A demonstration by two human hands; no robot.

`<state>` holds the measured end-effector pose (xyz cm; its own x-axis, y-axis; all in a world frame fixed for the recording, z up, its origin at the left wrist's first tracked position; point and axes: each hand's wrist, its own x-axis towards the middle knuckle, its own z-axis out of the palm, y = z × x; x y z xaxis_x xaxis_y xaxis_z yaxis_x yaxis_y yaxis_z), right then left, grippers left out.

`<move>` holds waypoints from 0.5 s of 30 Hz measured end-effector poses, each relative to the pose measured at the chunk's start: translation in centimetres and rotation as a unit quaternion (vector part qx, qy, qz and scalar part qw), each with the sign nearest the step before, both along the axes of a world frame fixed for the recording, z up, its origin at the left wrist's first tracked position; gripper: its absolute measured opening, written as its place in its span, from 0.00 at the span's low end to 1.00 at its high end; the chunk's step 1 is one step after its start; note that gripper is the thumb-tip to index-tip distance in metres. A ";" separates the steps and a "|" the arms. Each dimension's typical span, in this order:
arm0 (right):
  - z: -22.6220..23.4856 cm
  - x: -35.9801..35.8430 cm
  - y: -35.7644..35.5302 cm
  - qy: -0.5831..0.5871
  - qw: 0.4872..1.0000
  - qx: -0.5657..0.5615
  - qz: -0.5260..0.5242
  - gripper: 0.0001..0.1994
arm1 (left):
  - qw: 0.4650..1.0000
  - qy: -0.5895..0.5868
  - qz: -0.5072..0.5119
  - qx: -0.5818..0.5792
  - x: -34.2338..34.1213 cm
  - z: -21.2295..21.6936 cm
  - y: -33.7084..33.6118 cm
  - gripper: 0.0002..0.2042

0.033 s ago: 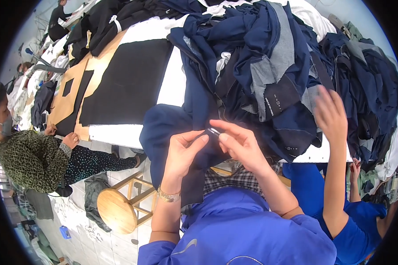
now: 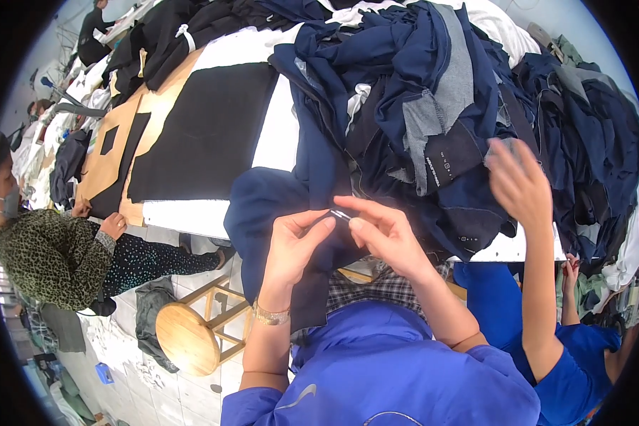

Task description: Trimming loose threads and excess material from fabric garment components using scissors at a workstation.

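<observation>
Left hand [image 2: 299, 236]: thumb and forefinger pinched on one end of the shiny piece, the other fingers curled in.
Right hand [image 2: 380, 231]: thumb and forefinger close about the other end; whether they press on it cannot be told.
Shiny piece [image 2: 340, 214]: slim and pale, between the two hands, in front of the table's near edge; too small to identify. Fingertips at both ends probably keep it steady and in sight.
Navy cloth [image 2: 266, 206]: drapes over the near edge of the table [image 2: 181, 215] behind and below the left hand; its bulk on top likely stops it sliding off. Whether the left hand grips it is unclear.
Garment heap [image 2: 405, 64]: navy and grey, piled from the middle toward the right end, seemingly to stay within reach.
Black panel [image 2: 206, 131]: lies flat left of the heap, presumably to avoid creases.
Co-worker's hand [image 2: 522, 177]: raised, fingers spread and blurred, by the near edge at the right.
</observation>
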<state>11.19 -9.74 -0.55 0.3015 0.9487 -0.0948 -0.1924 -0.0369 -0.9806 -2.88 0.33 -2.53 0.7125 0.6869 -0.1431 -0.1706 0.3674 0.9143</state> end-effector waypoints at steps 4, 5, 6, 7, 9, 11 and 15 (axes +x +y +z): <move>-0.5 0.5 0.1 0.037 0.998 -0.035 -0.025 0.17 | 1.000 0.001 0.000 0.001 0.0 -0.1 -0.1 0.08; -0.5 0.6 0.2 0.062 0.996 -0.039 -0.046 0.17 | 1.000 0.000 0.004 0.001 0.0 -0.1 -0.1 0.09; -0.5 0.7 0.1 0.101 0.994 -0.018 -0.044 0.17 | 1.000 0.000 0.004 0.002 0.0 -0.1 0.0 0.09; -0.3 0.6 0.1 0.101 0.994 -0.019 -0.044 0.17 | 1.000 0.005 0.006 0.003 -0.1 -0.1 -0.1 0.09; 0.4 0.3 0.1 0.118 0.992 -0.012 -0.050 0.14 | 1.000 0.009 0.009 0.004 -0.1 -0.1 -0.1 0.09; -0.7 -0.2 0.6 -0.078 0.993 0.034 -0.084 0.10 | 1.000 0.017 0.008 0.007 0.0 0.0 -0.2 0.09; 0.0 -0.4 0.7 -0.377 0.918 0.077 -0.097 0.11 | 0.997 0.054 0.020 0.060 -0.1 -0.6 -0.2 0.09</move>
<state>10.80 -8.99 -0.54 0.3901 0.8553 0.3411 0.5545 0.0775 -0.8285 -2.99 0.18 -3.09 0.6695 0.7307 -0.1335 -0.0800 0.2496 0.9650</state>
